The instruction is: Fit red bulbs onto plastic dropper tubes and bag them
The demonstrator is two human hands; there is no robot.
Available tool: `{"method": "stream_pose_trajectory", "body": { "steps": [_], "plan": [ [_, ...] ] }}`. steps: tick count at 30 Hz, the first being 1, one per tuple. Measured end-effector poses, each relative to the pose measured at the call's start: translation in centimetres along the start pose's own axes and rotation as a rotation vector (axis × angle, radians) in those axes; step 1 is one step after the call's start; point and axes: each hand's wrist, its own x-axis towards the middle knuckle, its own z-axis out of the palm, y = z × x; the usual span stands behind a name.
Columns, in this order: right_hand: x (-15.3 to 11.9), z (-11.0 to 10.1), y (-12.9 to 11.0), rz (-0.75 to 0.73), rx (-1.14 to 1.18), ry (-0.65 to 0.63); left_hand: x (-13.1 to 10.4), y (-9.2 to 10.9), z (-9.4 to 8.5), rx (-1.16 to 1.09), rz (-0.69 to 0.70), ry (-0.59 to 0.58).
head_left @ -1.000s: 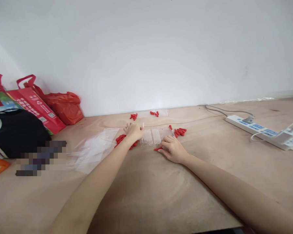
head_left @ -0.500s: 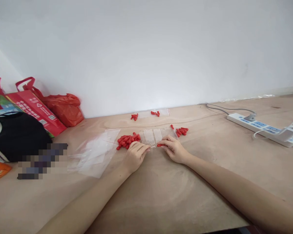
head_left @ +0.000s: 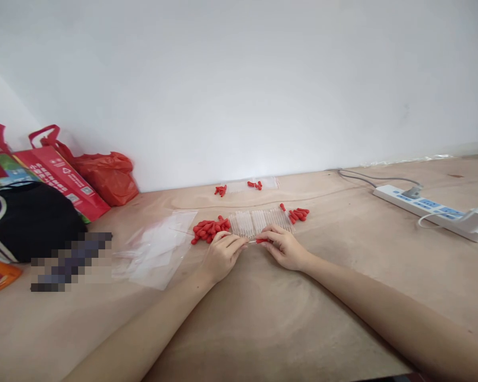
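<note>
Between finger and thumb, my left hand [head_left: 222,255] pinches one end of a thin clear tube [head_left: 252,242]. A red rubber bulb [head_left: 262,241] is pinched in my right hand [head_left: 286,248], and it meets the tube's other end. Just beyond both hands lies a row of clear tubes [head_left: 247,224] side by side. A pile of red bulbs [head_left: 207,231] sits left of the row. Several more red bulbs [head_left: 299,214] lie at its right end, where one tube carries a red bulb [head_left: 282,207].
Clear plastic bags [head_left: 159,249] lie flat on the left of the wooden table [head_left: 263,329]. Further left are a black bag [head_left: 32,223] and a red plastic bag [head_left: 111,178]. Small bags with red bulbs [head_left: 255,185] lie near the wall. A white power strip [head_left: 430,208] is at right.
The red bulb in my right hand and the tube in my left hand now meet end to end; a gap showed between them before. The whole view has shifted slightly.
</note>
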Motion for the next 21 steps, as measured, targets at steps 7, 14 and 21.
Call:
{"method": "stream_pose_trajectory", "body": {
  "steps": [7, 14, 21],
  "plan": [
    [0.05, 0.02, -0.22, 0.011, 0.058, -0.013, -0.01, 0.1, -0.19, -0.041, 0.007, 0.012],
    [0.08, 0.05, -0.41, 0.002, 0.094, -0.007, -0.05, 0.36, -0.07, -0.15, 0.002, -0.008],
    [0.05, -0.18, -0.65, -0.018, 0.094, -0.03, 0.05, 0.43, -0.08, -0.216, 0.007, -0.018]
  ]
}}
